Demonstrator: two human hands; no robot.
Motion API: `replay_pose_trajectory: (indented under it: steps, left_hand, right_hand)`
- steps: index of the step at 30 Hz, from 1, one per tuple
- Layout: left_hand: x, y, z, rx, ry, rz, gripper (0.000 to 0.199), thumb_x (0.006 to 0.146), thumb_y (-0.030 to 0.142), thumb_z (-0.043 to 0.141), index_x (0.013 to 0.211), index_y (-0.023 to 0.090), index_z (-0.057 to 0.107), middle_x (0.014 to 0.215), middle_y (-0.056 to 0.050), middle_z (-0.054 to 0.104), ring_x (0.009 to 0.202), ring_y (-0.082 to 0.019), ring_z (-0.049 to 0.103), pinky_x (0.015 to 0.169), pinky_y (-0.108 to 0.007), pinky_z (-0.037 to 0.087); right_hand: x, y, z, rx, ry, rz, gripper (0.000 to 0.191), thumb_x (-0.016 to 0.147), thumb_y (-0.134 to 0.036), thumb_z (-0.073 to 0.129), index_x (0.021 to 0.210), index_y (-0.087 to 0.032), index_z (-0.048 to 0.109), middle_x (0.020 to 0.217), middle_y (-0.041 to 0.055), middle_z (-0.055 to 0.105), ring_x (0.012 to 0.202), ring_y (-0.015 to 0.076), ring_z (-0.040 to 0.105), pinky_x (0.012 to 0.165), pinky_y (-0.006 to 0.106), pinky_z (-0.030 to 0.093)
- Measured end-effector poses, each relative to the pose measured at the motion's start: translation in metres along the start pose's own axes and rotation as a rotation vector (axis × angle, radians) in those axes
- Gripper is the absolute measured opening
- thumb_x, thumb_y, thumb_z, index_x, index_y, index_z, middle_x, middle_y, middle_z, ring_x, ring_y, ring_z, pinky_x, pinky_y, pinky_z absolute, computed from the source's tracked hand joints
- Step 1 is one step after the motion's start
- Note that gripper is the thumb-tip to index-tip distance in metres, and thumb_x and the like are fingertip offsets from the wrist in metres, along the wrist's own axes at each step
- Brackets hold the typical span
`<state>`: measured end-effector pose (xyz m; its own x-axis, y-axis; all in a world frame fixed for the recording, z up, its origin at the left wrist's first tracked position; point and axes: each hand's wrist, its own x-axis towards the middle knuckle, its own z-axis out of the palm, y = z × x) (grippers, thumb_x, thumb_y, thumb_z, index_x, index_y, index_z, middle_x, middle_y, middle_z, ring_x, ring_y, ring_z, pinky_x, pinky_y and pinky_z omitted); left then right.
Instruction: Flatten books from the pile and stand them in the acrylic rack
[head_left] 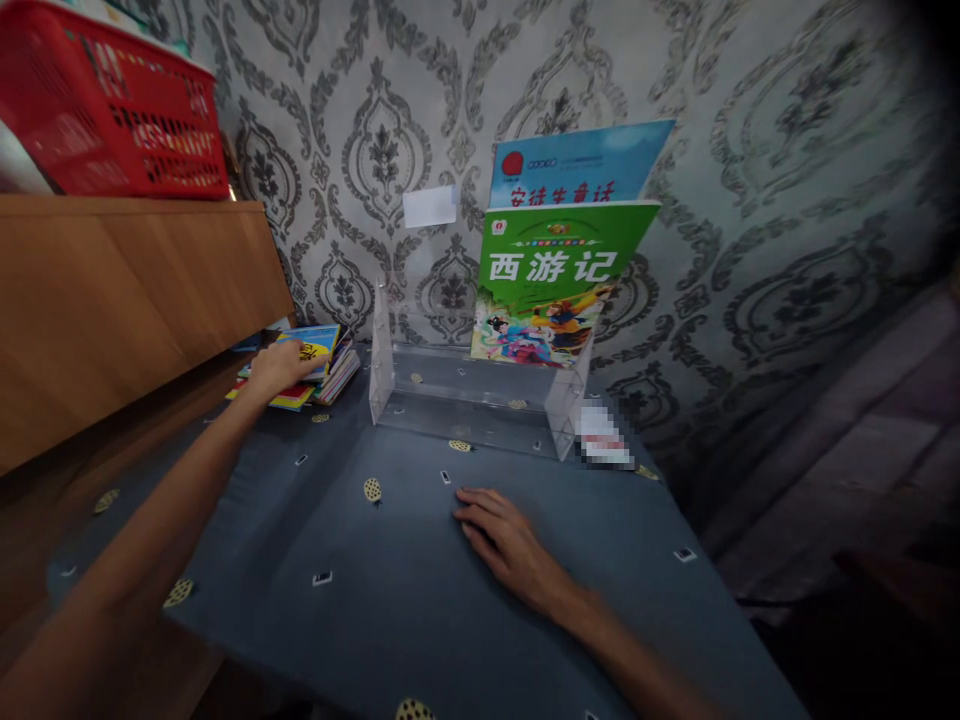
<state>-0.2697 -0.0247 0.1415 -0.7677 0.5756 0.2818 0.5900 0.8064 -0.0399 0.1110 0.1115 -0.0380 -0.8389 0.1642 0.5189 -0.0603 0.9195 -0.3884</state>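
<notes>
At the left, my left hand point(280, 367) is on a blue and yellow book point(321, 340) at the top of a pile of books point(341, 372). Its fingers close over the near edge of that book, and some of them are hidden. My right hand point(504, 538) rests palm down on the dark blue tablecloth, fingers stretched out and holding nothing. Beyond it stands a clear plastic book rack point(465, 390) with tiers. A green book point(559, 285) stands upright at its right side, with a light blue book point(581, 165) behind and higher.
The tablecloth point(390, 620) has pineapple prints. On the left, a red plastic basket point(150, 120) sits on a wooden cabinet point(135, 310). A white label point(429, 207) shows above the rack, before the patterned wall point(390, 90). A blurred white item point(602, 435) lies right of the rack.
</notes>
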Motion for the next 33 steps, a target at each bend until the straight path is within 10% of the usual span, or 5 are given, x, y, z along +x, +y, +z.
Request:
replay_pose_trajectory:
  steps: [24, 33]
  left_hand:
    - [0.032, 0.0, -0.018, 0.221, -0.263, 0.356, 0.041, 0.079, 0.045, 0.056, 0.104, 0.016, 0.07, 0.105, -0.014, 0.075, 0.095, -0.028, 0.07, 0.075, -0.029, 0.05]
    - [0.024, -0.002, -0.033, 0.228, -0.18, 0.372, 0.044, 0.087, 0.028, 0.045, 0.124, 0.01, 0.061, 0.11, -0.019, 0.073, 0.097, -0.03, 0.07, 0.081, -0.033, 0.05]
  right_hand:
    - [0.0, 0.001, 0.0, 0.011, -0.029, 0.023, 0.024, 0.097, -0.022, 0.052, 0.115, -0.023, 0.069, 0.129, 0.0109, 0.068, 0.123, 0.0242, 0.063, 0.106, 0.047, 0.052]
    - [-0.001, 0.003, 0.001, 0.02, -0.033, 0.017, 0.024, 0.098, -0.021, 0.052, 0.115, -0.022, 0.068, 0.129, 0.0117, 0.068, 0.124, 0.0241, 0.062, 0.106, 0.048, 0.052]
